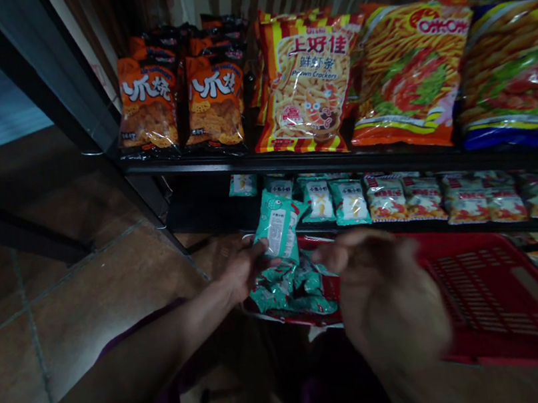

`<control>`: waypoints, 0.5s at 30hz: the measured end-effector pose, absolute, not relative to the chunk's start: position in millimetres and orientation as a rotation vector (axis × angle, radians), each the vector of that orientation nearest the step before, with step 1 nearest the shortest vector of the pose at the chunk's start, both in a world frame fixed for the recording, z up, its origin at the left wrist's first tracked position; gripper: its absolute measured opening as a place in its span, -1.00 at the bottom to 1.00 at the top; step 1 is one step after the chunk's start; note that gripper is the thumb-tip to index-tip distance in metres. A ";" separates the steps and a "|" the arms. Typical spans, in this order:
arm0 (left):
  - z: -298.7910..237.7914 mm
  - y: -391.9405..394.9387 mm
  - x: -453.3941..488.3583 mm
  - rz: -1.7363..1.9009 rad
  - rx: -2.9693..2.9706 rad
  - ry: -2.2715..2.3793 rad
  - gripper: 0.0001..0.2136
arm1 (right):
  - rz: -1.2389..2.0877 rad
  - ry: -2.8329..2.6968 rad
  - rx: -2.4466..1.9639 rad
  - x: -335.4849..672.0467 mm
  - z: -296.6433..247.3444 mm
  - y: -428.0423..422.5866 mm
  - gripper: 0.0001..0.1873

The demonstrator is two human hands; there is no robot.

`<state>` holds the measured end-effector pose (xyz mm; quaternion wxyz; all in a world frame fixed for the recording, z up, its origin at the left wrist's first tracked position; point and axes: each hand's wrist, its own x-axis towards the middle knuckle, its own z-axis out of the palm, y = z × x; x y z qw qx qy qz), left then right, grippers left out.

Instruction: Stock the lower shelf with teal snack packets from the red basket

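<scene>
My left hand (239, 270) is closed on a small teal snack packet (279, 228), held up in front of the lower shelf. Below it, several more teal packets (290, 290) lie heaped in the left end of a red plastic basket (491, 303). My right hand (389, 298) hovers over the basket, blurred by motion; its fingers look loosely curled, and whether it holds anything I cannot make out.
A black shelf rack (243, 161) carries orange snack bags (182, 96), a striped prawn cracker bag (309, 84) and large chip bags (411, 72) on top. Small teal and red-white packets (400, 199) line the lower shelf. Brown tiled floor (85, 289) lies at left.
</scene>
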<state>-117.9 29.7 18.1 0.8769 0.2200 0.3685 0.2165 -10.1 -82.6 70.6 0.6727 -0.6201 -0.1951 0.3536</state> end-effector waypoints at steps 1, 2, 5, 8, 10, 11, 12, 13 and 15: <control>19.2 29.5 -118.0 0.461 0.444 0.759 -0.83 | 0.649 -0.422 -1.407 -8.9 69.1 -76.9 -0.71; 20.7 29.0 -117.9 0.475 0.432 0.752 -0.84 | 0.514 -0.404 -1.425 -6.7 66.7 -70.8 -0.71; 25.1 26.1 -116.9 0.502 0.417 0.743 -0.86 | 0.532 -0.333 -1.521 1.8 55.3 -54.7 -0.62; 26.5 23.8 -116.1 0.480 0.458 0.735 -0.85 | 0.885 -0.300 -1.508 5.0 43.1 -47.2 -0.57; 24.9 24.2 -116.3 0.469 0.528 0.736 -0.83 | 0.940 -0.333 -1.466 4.1 38.0 -46.2 -0.58; 23.8 25.1 -116.6 0.467 0.571 0.740 -0.83 | 0.941 -0.343 -1.452 3.6 36.7 -46.3 -0.59; 22.6 26.5 -116.8 0.463 0.611 0.752 -0.83 | 0.938 -0.339 -1.452 3.4 36.2 -46.7 -0.60; 21.5 28.4 -116.9 0.461 0.643 0.770 -0.82 | 0.935 -0.342 -1.460 3.5 36.3 -47.2 -0.61; 20.3 33.0 -116.4 0.481 0.665 0.803 -0.80 | 0.946 -0.386 -1.480 4.2 37.6 -48.2 -0.62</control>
